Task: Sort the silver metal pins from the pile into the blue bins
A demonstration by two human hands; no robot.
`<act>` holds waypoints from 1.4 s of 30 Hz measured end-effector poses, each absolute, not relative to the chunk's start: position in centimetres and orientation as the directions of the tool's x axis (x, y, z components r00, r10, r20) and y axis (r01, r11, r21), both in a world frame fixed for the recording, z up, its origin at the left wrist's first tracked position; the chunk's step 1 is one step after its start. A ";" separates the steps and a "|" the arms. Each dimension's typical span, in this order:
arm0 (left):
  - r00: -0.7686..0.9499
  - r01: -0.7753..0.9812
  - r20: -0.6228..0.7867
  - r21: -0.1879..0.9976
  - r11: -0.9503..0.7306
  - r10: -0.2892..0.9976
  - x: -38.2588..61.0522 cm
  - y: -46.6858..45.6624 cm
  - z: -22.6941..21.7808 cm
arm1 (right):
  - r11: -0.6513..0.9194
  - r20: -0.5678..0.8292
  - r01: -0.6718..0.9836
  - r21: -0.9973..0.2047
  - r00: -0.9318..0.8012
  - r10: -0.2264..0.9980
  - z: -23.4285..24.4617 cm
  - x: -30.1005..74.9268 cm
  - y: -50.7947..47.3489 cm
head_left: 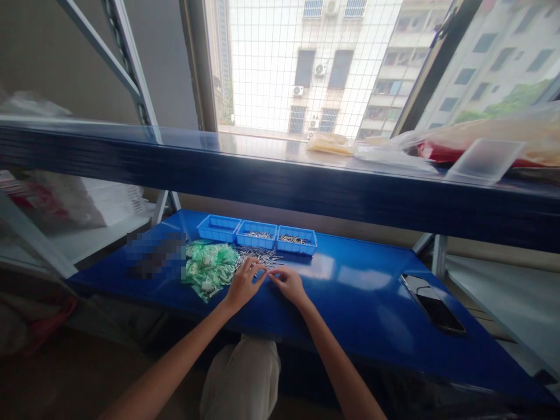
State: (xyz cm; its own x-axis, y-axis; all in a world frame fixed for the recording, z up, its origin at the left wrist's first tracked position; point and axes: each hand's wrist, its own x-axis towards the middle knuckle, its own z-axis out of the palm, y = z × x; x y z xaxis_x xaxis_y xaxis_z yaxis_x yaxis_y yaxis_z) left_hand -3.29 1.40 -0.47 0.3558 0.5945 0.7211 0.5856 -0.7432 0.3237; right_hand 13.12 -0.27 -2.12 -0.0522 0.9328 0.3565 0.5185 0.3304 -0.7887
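Forearms (175,361) reach over the blue counter (359,291); left hand (242,286) and right hand (287,284) meet at the fingertips beside loose metal pins (258,255), grip impossible to tell.

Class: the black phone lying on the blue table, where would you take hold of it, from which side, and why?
Probably pinch the phone across its long edges near the middle, from above, with the right hand. It lies flat on the table, so only its thin edges offer a grip, and it sits on that hand's side.
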 end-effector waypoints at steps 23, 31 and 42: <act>0.371 0.629 0.575 0.423 -0.653 0.729 -2.4 2.3 -0.9 | 0.207 0.248 0.166 -0.964 0.284 0.926 -1.0 13.3 0.4; 0.394 0.645 0.598 0.361 -0.673 0.698 -1.9 2.2 -0.8 | 0.191 0.235 0.163 -0.968 0.314 0.920 4.6 10.4 6.6; 0.716 0.305 0.656 0.016 -0.952 0.240 -2.9 -1.0 0.2 | 0.247 0.206 0.503 -0.828 -0.136 0.969 6.2 10.4 3.6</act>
